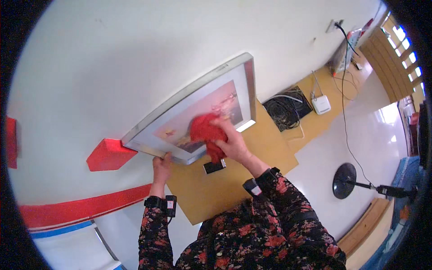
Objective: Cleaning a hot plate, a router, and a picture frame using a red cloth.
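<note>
A framed picture (162, 135) with a pale silvery frame and a pinkish landscape print leans against the white wall. My left hand (162, 167) grips the lower left part of its frame. Bunched in my right hand (234, 141) is a red cloth (206, 130), pressed against the front of the picture and covering the middle of the print. Just below the cloth a dark, flat phone-like object (214, 167) lies on the yellowish-brown tabletop (202, 195).
A red block (109, 156) juts from the wall beside the frame's left corner. To the right are a black square panel (287, 108) with loose cables and a white router-like box (321, 104). A black cord runs from a wall socket (334, 26) towards a stand with a round base (344, 181).
</note>
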`<state>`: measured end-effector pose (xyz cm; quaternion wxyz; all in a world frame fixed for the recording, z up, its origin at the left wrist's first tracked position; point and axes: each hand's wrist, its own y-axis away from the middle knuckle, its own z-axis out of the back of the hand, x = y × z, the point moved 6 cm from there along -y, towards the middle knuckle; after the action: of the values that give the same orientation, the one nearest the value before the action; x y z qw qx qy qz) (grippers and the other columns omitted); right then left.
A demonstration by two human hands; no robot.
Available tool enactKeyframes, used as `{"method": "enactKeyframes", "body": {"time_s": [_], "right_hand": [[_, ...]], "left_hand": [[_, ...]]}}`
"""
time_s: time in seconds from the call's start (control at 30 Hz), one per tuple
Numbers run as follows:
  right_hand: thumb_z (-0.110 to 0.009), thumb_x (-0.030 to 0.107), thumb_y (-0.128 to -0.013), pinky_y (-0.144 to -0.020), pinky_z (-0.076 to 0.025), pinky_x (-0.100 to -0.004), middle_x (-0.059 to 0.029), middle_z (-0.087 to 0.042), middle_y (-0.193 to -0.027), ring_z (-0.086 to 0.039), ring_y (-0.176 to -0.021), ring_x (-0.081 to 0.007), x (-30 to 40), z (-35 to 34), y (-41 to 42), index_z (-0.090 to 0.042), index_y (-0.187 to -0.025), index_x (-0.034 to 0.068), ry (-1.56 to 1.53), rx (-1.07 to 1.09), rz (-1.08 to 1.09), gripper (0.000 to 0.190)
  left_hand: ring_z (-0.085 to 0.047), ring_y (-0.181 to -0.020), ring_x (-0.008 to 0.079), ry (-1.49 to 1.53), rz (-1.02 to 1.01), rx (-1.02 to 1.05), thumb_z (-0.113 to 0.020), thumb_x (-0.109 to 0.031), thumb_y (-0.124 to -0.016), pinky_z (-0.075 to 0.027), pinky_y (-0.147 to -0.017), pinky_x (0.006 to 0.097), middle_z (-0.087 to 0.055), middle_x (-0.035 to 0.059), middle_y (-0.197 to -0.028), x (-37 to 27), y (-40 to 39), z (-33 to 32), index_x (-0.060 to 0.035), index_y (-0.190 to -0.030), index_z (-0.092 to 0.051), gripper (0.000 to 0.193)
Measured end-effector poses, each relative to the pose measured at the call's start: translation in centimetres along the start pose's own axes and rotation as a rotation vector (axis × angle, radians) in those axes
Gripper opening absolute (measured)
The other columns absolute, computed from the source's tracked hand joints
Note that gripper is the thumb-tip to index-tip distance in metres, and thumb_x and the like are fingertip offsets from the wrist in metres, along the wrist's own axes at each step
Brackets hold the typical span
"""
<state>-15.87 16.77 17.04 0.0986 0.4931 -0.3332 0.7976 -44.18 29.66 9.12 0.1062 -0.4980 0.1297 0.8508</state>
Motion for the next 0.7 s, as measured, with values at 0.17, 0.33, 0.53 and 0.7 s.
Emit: {"method": "enactKeyframes", "body": {"time_s": [0.17,0.33,0.53,0.7], "right_hand": [[-0.054,0.008,-0.083,-0.096,-0.038,-0.0330,-0.0133,-0.055,-0.114,-0.052,-0.109,-0.0237,-4.7,4.1,6.9,-0.048,-0.124,0.005,-0.527,0.306,-0.558,0.041],[-0.048,0.013,-0.089,-0.090,-0.042,-0.0307,-0.0070,-0.060,-0.110,-0.055,-0.101,-0.0165,-13.3,11.5,14.9,-0.056,-0.118,0.005,0.352,0.279,-0.714,0.031],[-0.049,0.016,-0.089,-0.085,-0.045,-0.0370,-0.0138,-0.062,-0.100,-0.059,-0.094,-0.0279,-13.7,15.4,19.0,-0.060,-0.109,0.009,0.095,-0.195,-0.722,0.024],[-0.048,0.016,-0.090,-0.082,-0.045,-0.0329,-0.0117,-0.063,-0.096,-0.058,-0.088,-0.0237,-11.2,18.3,19.4,-0.061,-0.104,0.006,0.556,-0.275,-0.547,0.022]], "left_hand": [[-0.052,-0.077,0.0104,-0.016,-0.047,0.046,-0.059,-0.019,-0.086,-0.043,-0.072,0.0276,-0.061,0.0019,-0.087,-0.1,-0.2,0.7,0.0012,-0.092,-0.061,0.021],[-0.053,-0.082,0.0101,0.024,-0.054,0.045,-0.060,-0.019,-0.086,-0.043,-0.077,0.0276,-0.061,0.0023,-0.091,-1.6,-0.1,0.1,0.0016,-0.091,-0.061,0.022],[-0.053,-0.091,0.0125,0.030,0.016,-0.004,-0.060,-0.020,-0.086,-0.043,-0.080,0.0288,-0.060,0.0053,-0.102,-0.5,0.0,0.6,0.0019,-0.102,-0.058,0.027],[-0.056,-0.090,0.0120,0.073,0.142,0.034,-0.061,-0.019,-0.085,-0.047,-0.075,0.0269,-0.061,0.0048,-0.101,0.3,2.4,-1.2,-0.0015,-0.102,-0.059,0.025]]}}
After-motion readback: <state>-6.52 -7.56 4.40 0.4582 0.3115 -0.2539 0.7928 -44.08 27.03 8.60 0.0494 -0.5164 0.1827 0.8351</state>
